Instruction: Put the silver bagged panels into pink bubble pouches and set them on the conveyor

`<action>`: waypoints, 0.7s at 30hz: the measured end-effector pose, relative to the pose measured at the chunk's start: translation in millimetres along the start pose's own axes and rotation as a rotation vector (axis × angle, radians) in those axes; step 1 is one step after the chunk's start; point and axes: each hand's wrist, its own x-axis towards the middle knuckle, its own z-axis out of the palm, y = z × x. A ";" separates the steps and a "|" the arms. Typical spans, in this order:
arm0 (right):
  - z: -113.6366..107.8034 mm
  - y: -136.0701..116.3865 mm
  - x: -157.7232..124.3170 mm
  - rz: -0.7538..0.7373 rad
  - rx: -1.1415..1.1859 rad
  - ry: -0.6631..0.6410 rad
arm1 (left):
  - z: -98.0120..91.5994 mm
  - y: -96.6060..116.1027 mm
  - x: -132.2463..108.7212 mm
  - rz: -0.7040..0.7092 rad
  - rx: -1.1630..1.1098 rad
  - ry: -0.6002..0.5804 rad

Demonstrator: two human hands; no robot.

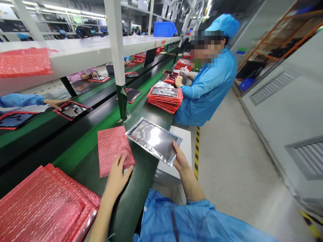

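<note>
My left hand [116, 176] lies flat with fingers spread on the near edge of a pink bubble-wrap bag [112, 148] that rests on the dark work surface [131, 198]. My right hand [179, 158] grips the near corner of a silver foil bag [153, 138], which lies tilted just right of the pink bag, partly over a white board [185, 148]. The two bags almost touch at their upper corners.
A stack of pink bubble bags [45, 206] sits at the near left. A co-worker in blue [209, 84] sits ahead by a red stack [165, 97]. A white post [118, 60] rises behind the bags. Other hands work across the green conveyor [83, 141].
</note>
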 end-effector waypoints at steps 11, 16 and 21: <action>-22.8 4.2 -23.6 0.120 -0.073 0.038 | 4.3 -56.8 -45.2 -0.039 0.104 0.154; -13.9 6.8 -32.7 0.161 -0.074 0.024 | 4.9 -42.8 -28.5 -0.084 0.323 0.180; -8.2 6.2 -42.0 0.196 -0.152 -0.060 | 5.1 -43.1 -24.6 -0.125 0.294 0.152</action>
